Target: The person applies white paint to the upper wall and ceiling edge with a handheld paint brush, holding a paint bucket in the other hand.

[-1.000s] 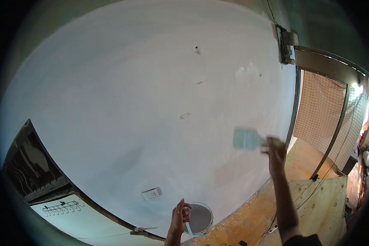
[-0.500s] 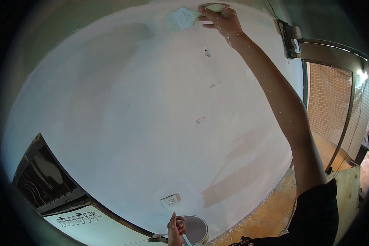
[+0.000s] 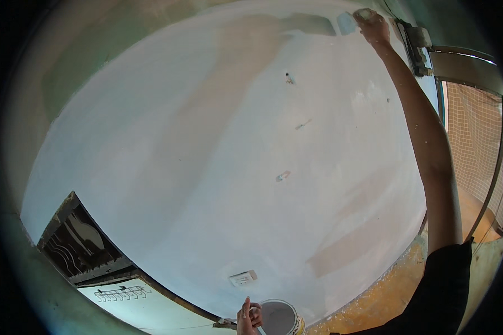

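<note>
My right hand [image 3: 371, 25] is raised high at the top right and grips a wide paintbrush [image 3: 347, 22], whose bristles press against the white painted wall [image 3: 218, 167] near its upper edge. My right arm stretches up from the lower right. Low at the bottom edge, my left hand [image 3: 249, 318] holds a round paint bucket [image 3: 281, 318] by its rim or handle; white paint shows inside it.
A wall socket plate [image 3: 243, 277] sits just above the bucket. A dark opening [image 3: 81, 245] lies at the lower left. A door frame with a mesh screen [image 3: 475, 151] stands on the right, and an orange floor [image 3: 385, 296] runs along the wall's base.
My right hand has swung the brush from beside the door frame at mid-height up to the top of the wall. The left hand has kept hold of the bucket.
</note>
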The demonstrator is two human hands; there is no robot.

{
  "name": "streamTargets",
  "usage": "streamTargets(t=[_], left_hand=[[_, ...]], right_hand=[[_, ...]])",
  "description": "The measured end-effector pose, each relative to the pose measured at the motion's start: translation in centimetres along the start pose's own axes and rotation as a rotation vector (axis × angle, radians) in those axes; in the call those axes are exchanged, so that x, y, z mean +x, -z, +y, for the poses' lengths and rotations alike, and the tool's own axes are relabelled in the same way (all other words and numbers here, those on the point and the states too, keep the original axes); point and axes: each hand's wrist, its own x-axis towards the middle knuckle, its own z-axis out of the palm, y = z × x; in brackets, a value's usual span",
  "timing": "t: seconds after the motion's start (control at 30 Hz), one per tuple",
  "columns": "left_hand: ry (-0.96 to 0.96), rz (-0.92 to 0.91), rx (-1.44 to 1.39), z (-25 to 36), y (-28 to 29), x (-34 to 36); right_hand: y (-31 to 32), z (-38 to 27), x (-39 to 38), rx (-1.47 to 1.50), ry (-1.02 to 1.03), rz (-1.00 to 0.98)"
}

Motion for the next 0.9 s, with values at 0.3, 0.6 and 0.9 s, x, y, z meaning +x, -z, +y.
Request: streamTargets(t=[0.3,0.6,0.9], left_hand=[[0.059,-0.072,0.004,-0.9,-1.0,0.3],[0.024,-0.048,-0.008,-1.4,-1.6,-0.7],[0.067,-0.039,0.011,-0.9,-0.5,-0.6]], right_hand=[[-11.9,-23.8,-18.6,0.18,0.87,0.043],[-10.7,-32.2,-26.0,0.599,0.684,-0.119],[-1.6,1.5,-8.4,0.328,0.015,0.069]])
